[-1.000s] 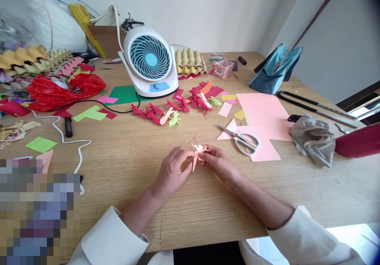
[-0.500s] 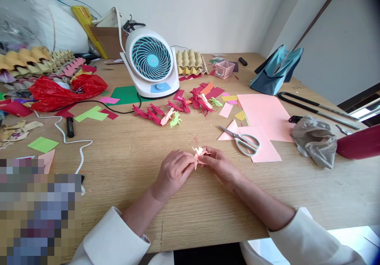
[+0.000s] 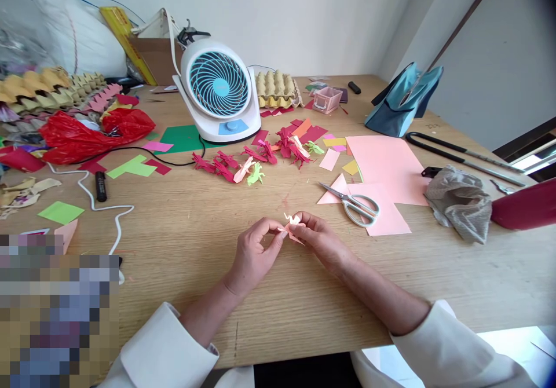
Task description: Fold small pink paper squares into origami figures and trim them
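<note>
A small pale pink origami figure (image 3: pixel 292 221) with thin pointed limbs is held just above the table, between both hands. My left hand (image 3: pixel 256 252) pinches its left tip between thumb and forefinger. Thumb and fingers of my right hand (image 3: pixel 325 242) close on its right side and hide part of it. Beyond the hands lies a row of folded paper figures, among them dark red ones (image 3: pixel 225 168), a pale pink one (image 3: pixel 244 169) and a light green one (image 3: pixel 256 174). White-handled scissors (image 3: pixel 359 209) rest on pink paper (image 3: pixel 393 217) to the right.
A white fan (image 3: pixel 219 87) stands at the back, beside egg trays (image 3: pixel 278 90). On the left are a red plastic bag (image 3: pixel 73 139), a marker (image 3: pixel 101 186) and a white cable (image 3: pixel 118 226). A crumpled grey cloth (image 3: pixel 460 202) and a dark red bottle (image 3: pixel 525 205) sit at right.
My left hand has shifted its pinch to the figure's left tip, its fingers less curled over. The figure has turned slightly in my right hand. The view has moved a little.
</note>
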Available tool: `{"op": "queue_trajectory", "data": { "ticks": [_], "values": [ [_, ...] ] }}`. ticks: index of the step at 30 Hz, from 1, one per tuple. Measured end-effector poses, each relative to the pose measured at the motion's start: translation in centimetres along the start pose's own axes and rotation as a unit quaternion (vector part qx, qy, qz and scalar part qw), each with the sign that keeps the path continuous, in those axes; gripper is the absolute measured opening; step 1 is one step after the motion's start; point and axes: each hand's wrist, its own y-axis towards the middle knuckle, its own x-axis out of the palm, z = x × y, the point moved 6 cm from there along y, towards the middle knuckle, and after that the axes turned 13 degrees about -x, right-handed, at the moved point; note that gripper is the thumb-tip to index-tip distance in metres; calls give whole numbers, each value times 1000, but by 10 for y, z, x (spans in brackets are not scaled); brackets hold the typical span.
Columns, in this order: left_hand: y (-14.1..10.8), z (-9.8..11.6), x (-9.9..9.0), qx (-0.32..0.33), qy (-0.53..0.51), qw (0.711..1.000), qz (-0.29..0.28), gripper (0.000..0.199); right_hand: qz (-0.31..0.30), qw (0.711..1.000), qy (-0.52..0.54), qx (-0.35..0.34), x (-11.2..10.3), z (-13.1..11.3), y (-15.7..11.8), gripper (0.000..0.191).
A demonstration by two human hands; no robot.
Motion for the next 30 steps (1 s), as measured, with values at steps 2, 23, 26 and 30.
{"op": "queue_trajectory", "data": {
  "ticks": [2,23,26,30],
  "values": [
    [0,-2,1,-23,-11,1000,-1,6,0,1000,-1,1,0,0,0,32],
    [1,-17,14,-134,-153,978,-39,13,-8,999,-48,-3,2,-2,0,37],
    [2,-20,16,-146,-173,973,-46,9,-9,999,-53,-7,2,-1,0,37],
    [1,-21,15,-149,-162,974,-49,13,-2,998,-62,-11,1,0,0,37]
  ]
}}
